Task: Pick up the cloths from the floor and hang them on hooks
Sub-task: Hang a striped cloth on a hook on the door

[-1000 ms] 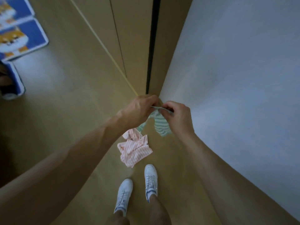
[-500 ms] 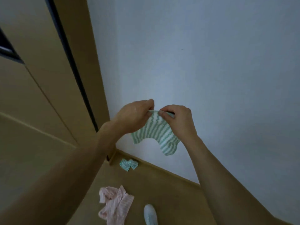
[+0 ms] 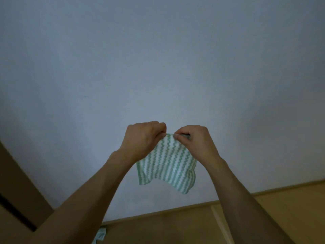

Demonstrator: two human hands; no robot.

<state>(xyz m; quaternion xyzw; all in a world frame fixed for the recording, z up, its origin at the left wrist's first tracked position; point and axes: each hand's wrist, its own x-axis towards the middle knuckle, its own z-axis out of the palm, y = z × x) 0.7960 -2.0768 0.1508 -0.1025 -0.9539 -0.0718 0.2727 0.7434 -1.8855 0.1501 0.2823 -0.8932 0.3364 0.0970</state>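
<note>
A green-and-white wavy-striped cloth (image 3: 168, 166) hangs in front of the pale wall, held up at chest height. My left hand (image 3: 144, 138) pinches its top edge on the left, and my right hand (image 3: 193, 140) pinches the same edge just to the right, the two hands almost touching. The cloth droops below them with its lower corners loose. A second green striped cloth (image 3: 100, 236) lies on the floor at the bottom edge, partly hidden by my left forearm. No hook is in view.
The plain pale wall (image 3: 158, 59) fills most of the view. A tan wooden floor (image 3: 175, 226) runs along the bottom, meeting the wall at a skirting line. A tan door frame with a dark gap (image 3: 15, 205) stands at the lower left.
My head has tilted up from the floor to the wall. Both hands raised the green cloth with it. The pink striped cloth and my shoes have dropped out of view.
</note>
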